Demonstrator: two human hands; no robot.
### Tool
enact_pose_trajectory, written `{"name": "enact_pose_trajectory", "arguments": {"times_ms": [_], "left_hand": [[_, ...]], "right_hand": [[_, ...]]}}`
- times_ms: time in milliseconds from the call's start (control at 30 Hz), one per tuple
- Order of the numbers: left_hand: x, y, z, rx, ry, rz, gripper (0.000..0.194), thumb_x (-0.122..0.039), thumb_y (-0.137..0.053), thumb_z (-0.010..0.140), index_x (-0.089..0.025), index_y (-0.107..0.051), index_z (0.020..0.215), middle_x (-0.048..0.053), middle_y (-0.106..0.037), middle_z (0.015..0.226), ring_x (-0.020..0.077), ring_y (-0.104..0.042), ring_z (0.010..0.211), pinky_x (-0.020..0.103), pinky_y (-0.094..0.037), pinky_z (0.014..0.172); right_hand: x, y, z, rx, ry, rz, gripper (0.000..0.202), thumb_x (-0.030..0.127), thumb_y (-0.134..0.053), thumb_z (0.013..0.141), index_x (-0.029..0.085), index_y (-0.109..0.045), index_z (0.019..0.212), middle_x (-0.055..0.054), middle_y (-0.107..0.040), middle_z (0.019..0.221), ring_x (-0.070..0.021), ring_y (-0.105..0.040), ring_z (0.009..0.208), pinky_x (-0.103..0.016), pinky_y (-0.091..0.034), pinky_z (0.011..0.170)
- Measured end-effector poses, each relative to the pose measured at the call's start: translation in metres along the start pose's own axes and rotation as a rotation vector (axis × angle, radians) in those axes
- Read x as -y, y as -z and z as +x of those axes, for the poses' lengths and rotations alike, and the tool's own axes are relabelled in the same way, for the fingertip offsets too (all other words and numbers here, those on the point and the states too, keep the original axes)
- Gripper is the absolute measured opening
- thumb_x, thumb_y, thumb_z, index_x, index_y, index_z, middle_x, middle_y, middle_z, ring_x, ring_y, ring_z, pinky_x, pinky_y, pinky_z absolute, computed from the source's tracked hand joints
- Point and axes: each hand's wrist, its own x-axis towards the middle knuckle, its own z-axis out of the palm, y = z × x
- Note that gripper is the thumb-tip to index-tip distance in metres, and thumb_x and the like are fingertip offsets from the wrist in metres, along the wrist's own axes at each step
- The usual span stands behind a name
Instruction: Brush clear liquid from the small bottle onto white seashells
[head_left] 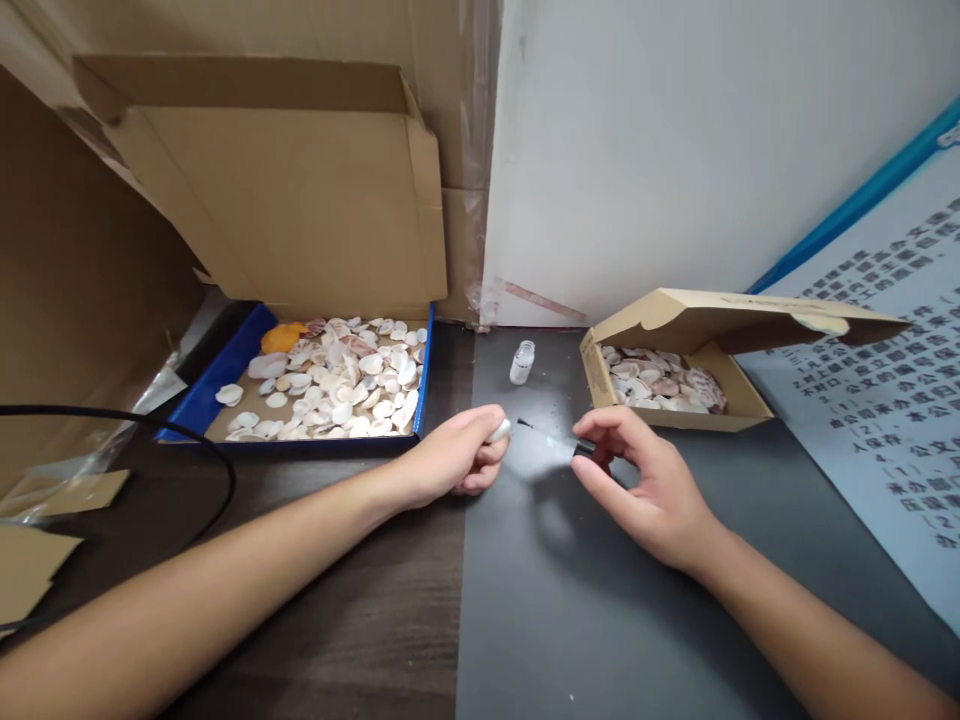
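Observation:
My left hand (465,455) pinches a small white shell (499,431) between thumb and fingers, near the middle of the view. Just right of it, my right hand (637,480) grips the black cap of a brush (584,449). The brush's thin stem points left, its dark tip close to the shell but apart from it. Behind both hands a small clear glass bottle (522,363) with a white label stands upright and uncapped on the grey mat (525,620).
On the left is an open blue-edged box (424,385) of shells, with an orange piece inside. A smaller cardboard box (750,408) of shells sits at right, its lid partly raised. A black cable (225,470) curves at far left. A printed sheet (885,420) lies far right.

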Motion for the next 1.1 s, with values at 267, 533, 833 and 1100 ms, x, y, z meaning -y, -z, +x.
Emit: {"name": "enact_pose_trajectory", "arguments": {"times_ms": [267,533,833,1100], "left_hand": [[0.0030,0.0044,0.0006,0.094,-0.039,-0.065,0.022,-0.032,-0.046,0.088,-0.020,-0.037,0.072,-0.006,-0.040,0.064,0.0071,-0.045,0.044,0.018,-0.034,0.040],[0.0061,0.0016,0.0018,-0.003,-0.044,0.017,0.020,-0.036,-0.057,0.091,-0.019,-0.047,0.084,-0.005,-0.050,0.064,0.0087,-0.046,0.055,0.019,-0.041,0.049],[0.0056,0.0029,0.0004,0.019,-0.008,0.090,0.017,-0.034,-0.052,0.094,-0.021,-0.043,0.088,-0.008,-0.047,0.058,0.0069,-0.043,0.050,0.019,-0.037,0.051],[0.0036,0.0008,0.0000,0.012,-0.016,0.124,0.017,-0.034,-0.053,0.091,-0.022,-0.042,0.089,-0.008,-0.047,0.058,0.0081,-0.043,0.051,0.021,-0.038,0.052]], "right_hand": [[-0.0025,0.0048,0.0000,-0.116,0.033,-0.007,0.018,0.019,-0.059,0.092,0.025,-0.051,0.107,0.003,-0.055,0.076,-0.0127,-0.056,0.064,-0.024,-0.050,0.060],[0.0031,0.0024,-0.0015,-0.076,0.065,-0.003,0.021,0.018,-0.062,0.091,0.027,-0.054,0.109,0.002,-0.055,0.083,-0.0114,-0.055,0.065,-0.024,-0.050,0.062],[-0.0023,-0.0037,0.0006,-0.048,0.021,-0.021,0.019,0.015,-0.062,0.090,0.025,-0.056,0.105,0.002,-0.053,0.082,-0.0106,-0.054,0.063,-0.024,-0.048,0.058],[-0.0007,-0.0031,0.0014,-0.030,0.046,-0.035,0.019,0.015,-0.062,0.091,0.024,-0.057,0.106,0.002,-0.054,0.082,-0.0109,-0.055,0.062,-0.025,-0.048,0.058]]}}
